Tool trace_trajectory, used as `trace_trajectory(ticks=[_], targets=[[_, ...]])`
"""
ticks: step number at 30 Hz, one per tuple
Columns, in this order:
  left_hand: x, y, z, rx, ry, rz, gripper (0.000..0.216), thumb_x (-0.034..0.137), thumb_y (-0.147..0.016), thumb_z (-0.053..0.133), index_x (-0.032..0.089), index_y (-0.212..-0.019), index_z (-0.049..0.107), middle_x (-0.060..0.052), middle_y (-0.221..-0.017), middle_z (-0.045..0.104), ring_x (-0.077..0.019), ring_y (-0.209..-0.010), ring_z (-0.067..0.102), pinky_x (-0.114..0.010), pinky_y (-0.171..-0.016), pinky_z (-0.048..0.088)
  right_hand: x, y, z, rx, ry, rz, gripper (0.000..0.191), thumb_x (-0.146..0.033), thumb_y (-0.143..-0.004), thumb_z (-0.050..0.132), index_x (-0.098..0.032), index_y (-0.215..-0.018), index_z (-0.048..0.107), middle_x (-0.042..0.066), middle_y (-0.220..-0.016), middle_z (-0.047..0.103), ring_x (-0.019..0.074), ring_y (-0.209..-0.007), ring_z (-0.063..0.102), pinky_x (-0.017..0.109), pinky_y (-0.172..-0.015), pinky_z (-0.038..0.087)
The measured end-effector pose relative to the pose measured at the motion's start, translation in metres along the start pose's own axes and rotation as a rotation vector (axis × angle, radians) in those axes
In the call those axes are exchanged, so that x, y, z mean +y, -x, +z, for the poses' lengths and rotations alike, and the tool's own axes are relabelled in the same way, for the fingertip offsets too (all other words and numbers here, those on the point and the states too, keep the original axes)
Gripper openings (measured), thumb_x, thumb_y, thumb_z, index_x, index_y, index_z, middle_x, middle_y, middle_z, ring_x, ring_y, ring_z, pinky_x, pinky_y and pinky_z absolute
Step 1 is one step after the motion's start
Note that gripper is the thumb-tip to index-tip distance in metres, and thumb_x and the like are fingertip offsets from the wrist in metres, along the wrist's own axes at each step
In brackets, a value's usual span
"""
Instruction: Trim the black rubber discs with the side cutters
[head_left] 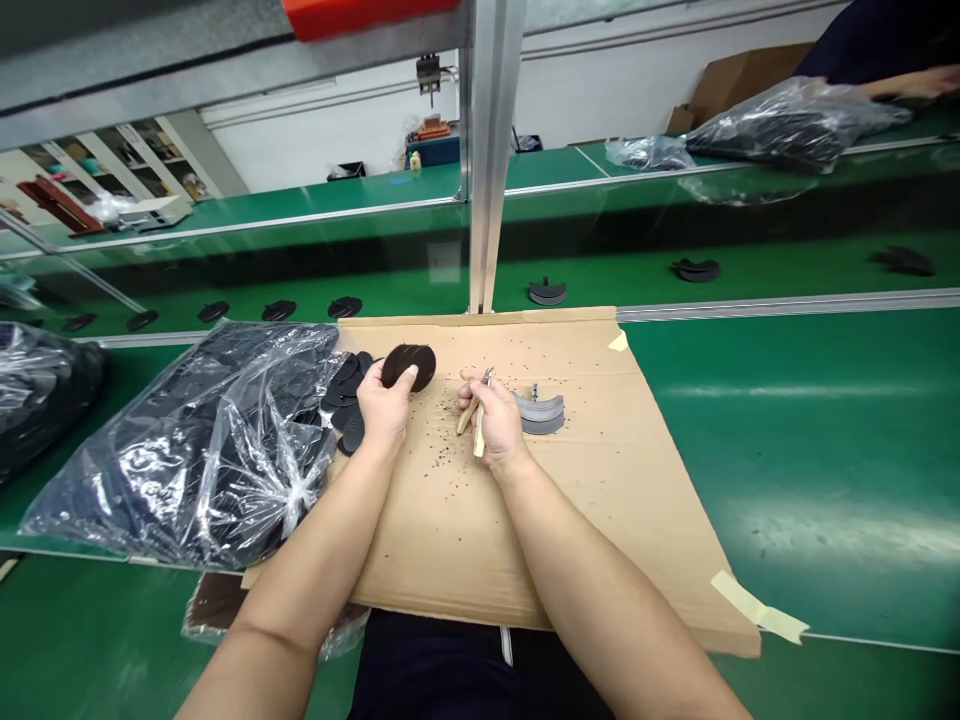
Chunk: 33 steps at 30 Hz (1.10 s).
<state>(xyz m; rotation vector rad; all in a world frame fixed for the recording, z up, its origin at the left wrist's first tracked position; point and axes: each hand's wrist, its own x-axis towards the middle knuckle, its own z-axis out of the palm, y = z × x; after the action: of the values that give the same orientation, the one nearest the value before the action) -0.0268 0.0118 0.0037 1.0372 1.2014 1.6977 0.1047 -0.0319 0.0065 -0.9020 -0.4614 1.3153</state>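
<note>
My left hand point(385, 402) grips a dark round disc-like part point(412, 366) by its lower edge, thumb on its face, above the cardboard sheet point(570, 530). In my right hand point(495, 415) is a pair of nippers point(480, 430) with pale handles, its small metal jaws pointing up and away from me. A gap separates the nippers from the disc part. Just right of my right hand lies a grey curved part point(541, 414) with a small stub at its top. Small dark scraps point(442, 455) are scattered over the cardboard between and around my hands.
Left of the cardboard, a clear plastic bag point(187, 450) of black parts spills several discs point(349, 395). Beyond, a green conveyor carries dark parts point(279, 310) and a curved piece point(547, 291). A metal post point(491, 150) rises behind the cardboard. At far right is another person's arm point(911, 84).
</note>
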Motion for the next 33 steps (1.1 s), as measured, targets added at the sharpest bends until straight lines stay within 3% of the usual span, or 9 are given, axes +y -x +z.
trace_trajectory(ticks=[6,9,11,18,20,23,25,29,33], targets=[[0.010,-0.097,0.042,-0.017,-0.606,0.332,0.025,0.013,-0.073,0.067,0.014,-0.098,0.070,-0.011,-0.103,0.064,-0.0280,-0.107,0.058,-0.043,-0.101,0.042,0.002,0.000,0.000,0.070,-0.001,-0.078,0.030,-0.037,-0.065,0.070,-0.018,-0.088,0.065,-0.003,-0.065,0.056,0.0101,-0.059,0.050,0.024,-0.056,0.043],[0.011,-0.131,0.070,-0.119,-0.828,0.341,0.041,0.004,-0.065,0.068,0.009,-0.107,0.066,-0.017,-0.119,0.055,-0.0313,-0.112,0.054,-0.047,-0.104,0.040,0.003,0.001,0.001,0.089,-0.013,-0.098,0.030,-0.038,-0.066,0.067,-0.018,-0.087,0.065,-0.003,-0.066,0.056,0.0104,-0.059,0.050,0.025,-0.058,0.043],[0.006,-0.128,0.087,-0.192,-0.873,0.343,0.041,0.002,-0.066,0.065,0.009,-0.107,0.065,-0.016,-0.116,0.056,-0.0302,-0.107,0.057,-0.048,-0.103,0.041,0.004,0.001,0.001,0.125,-0.043,-0.121,0.028,-0.037,-0.066,0.066,-0.017,-0.086,0.065,-0.004,-0.066,0.055,0.0102,-0.060,0.050,0.025,-0.060,0.043],[-0.033,-0.058,0.121,-0.414,-0.834,0.442,0.017,0.009,-0.071,0.060,0.021,-0.082,0.063,-0.003,-0.088,0.064,-0.0167,-0.078,0.062,-0.030,-0.080,0.053,0.007,0.000,0.000,0.322,-0.150,-0.128,0.027,-0.037,-0.064,0.066,-0.017,-0.083,0.062,-0.005,-0.065,0.054,0.0095,-0.059,0.050,0.024,-0.058,0.042],[-0.035,-0.067,0.122,-0.353,-0.839,0.424,0.014,0.012,-0.073,0.059,0.021,-0.083,0.061,-0.004,-0.089,0.064,-0.0175,-0.078,0.063,-0.031,-0.081,0.052,0.007,0.000,-0.002,0.341,-0.147,-0.122,0.027,-0.037,-0.064,0.066,-0.017,-0.082,0.061,-0.005,-0.065,0.054,0.0097,-0.059,0.050,0.024,-0.058,0.042],[-0.028,-0.112,0.114,-0.177,-0.941,0.354,0.024,0.020,-0.077,0.061,0.020,-0.101,0.058,-0.011,-0.109,0.063,-0.0265,-0.103,0.061,-0.041,-0.093,0.047,0.005,-0.001,-0.002,0.354,-0.154,-0.109,0.028,-0.036,-0.063,0.067,-0.017,-0.082,0.061,-0.004,-0.065,0.055,0.0098,-0.060,0.050,0.023,-0.058,0.042],[-0.023,-0.148,0.103,-0.070,-1.142,0.180,0.044,0.033,-0.074,0.070,0.020,-0.113,0.054,-0.017,-0.125,0.058,-0.0352,-0.121,0.051,-0.050,-0.101,0.039,0.004,-0.001,-0.002,0.353,-0.158,-0.098,0.029,-0.036,-0.061,0.068,-0.017,-0.082,0.062,-0.004,-0.065,0.055,0.0096,-0.060,0.050,0.023,-0.057,0.042],[-0.029,-0.197,0.086,-0.188,-1.324,-0.172,0.081,0.052,-0.057,0.083,0.019,-0.123,0.050,-0.019,-0.124,0.059,-0.0407,-0.124,0.049,-0.053,-0.103,0.035,0.001,-0.001,-0.001,0.356,-0.168,-0.073,0.031,-0.036,-0.059,0.071,-0.016,-0.081,0.062,-0.004,-0.064,0.055,0.0090,-0.059,0.050,0.021,-0.055,0.040],[-0.046,-0.206,0.079,-0.281,-1.257,-0.056,0.091,0.040,-0.049,0.089,0.020,-0.128,0.049,-0.018,-0.125,0.059,-0.0385,-0.123,0.051,-0.049,-0.101,0.038,0.000,-0.001,-0.001,0.335,-0.160,-0.070,0.030,-0.037,-0.061,0.071,-0.016,-0.080,0.062,-0.004,-0.064,0.054,0.0090,-0.060,0.049,0.022,-0.058,0.041]])
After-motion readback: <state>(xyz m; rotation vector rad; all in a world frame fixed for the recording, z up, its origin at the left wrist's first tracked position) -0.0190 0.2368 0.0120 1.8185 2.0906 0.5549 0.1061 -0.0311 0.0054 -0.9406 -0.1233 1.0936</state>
